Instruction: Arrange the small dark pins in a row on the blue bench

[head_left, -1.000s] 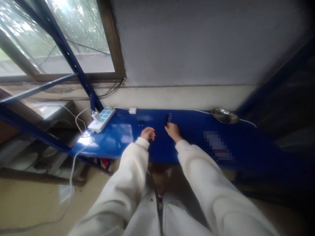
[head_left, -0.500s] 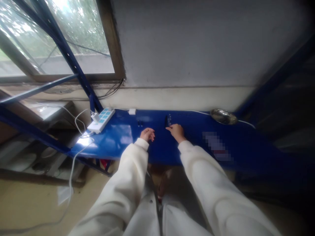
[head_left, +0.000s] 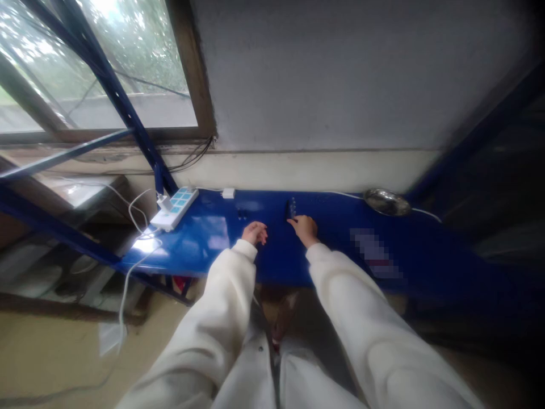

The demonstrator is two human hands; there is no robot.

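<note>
On the blue tabletop [head_left: 276, 261], my right hand [head_left: 305, 228] has its thumb and forefinger brought together at the near end of a small dark strip [head_left: 287, 211]. Whatever lies between those fingertips is too small to make out. A short row of clear little pieces [head_left: 293, 205] stands along the strip's right side. My left hand [head_left: 255, 233] hovers to the left with loosely curled, slightly parted fingers, and nothing shows in it. Just beyond it lie a couple of tiny dark pieces [head_left: 242, 214].
A white power strip [head_left: 175, 209] with plugs and cables sits at the left end. Near the wall are a white adapter [head_left: 229, 193] and a shiny metal dish-like object [head_left: 387, 202] with a white cord. A pixelated flat item [head_left: 377, 253] lies right. Blue frame posts [head_left: 128, 108] rise on the left.
Both hands stay almost where they were. My right hand's fingertips remain at the near end of the dark strip, with only a slight shift of the wrist.
</note>
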